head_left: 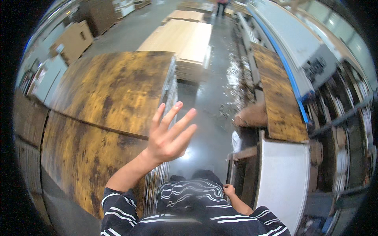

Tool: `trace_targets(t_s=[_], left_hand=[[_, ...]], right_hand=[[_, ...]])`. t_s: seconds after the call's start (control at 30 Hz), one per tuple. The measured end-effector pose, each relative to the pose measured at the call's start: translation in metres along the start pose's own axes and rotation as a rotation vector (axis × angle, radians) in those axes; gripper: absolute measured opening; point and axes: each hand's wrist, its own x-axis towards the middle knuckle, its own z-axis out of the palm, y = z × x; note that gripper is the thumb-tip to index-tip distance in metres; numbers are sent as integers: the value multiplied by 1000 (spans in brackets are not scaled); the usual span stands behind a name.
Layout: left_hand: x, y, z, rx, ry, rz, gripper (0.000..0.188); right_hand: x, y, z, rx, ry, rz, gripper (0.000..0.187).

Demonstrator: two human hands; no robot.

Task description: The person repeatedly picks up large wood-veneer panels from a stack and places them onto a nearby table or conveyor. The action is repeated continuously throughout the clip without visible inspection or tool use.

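Observation:
My left hand (169,138) is raised in front of me with its fingers spread, holding nothing. Below and beside it, on the left, lie two stacks of boards with a mottled brown-and-yellow wood finish: a far stack (114,90) and a near stack (86,157), a narrow gap between them. Down by my right side, close to the striped shirt, is my right hand (228,190). Its fingers look curled, and what they hold, if anything, is hidden. A mottled brown board (280,94) lies along the machine at the right, beyond a white tabletop (281,177).
Pale wooden boards (181,37) are stacked ahead. Whitish debris (235,72) litters the grey floor (206,114) beside the machine (293,35), which has a blue edge strip (291,74). Racks (340,145) stand far right. A person (221,7) stands far off.

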Motion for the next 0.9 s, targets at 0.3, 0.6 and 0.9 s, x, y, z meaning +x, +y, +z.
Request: trace_targets(t_s=[0.3,0.6,0.9], left_hand=[[9,96,49,-624,105,134,35],[-34,241,69,-909,-122,115,32],[-192,284,151,-839,-521,-341,19]], right_hand=[[-89,97,18,418,193,248,40],[-174,135,1,961,215,287,34],[-157,134,-74,1199,371,118,38]])
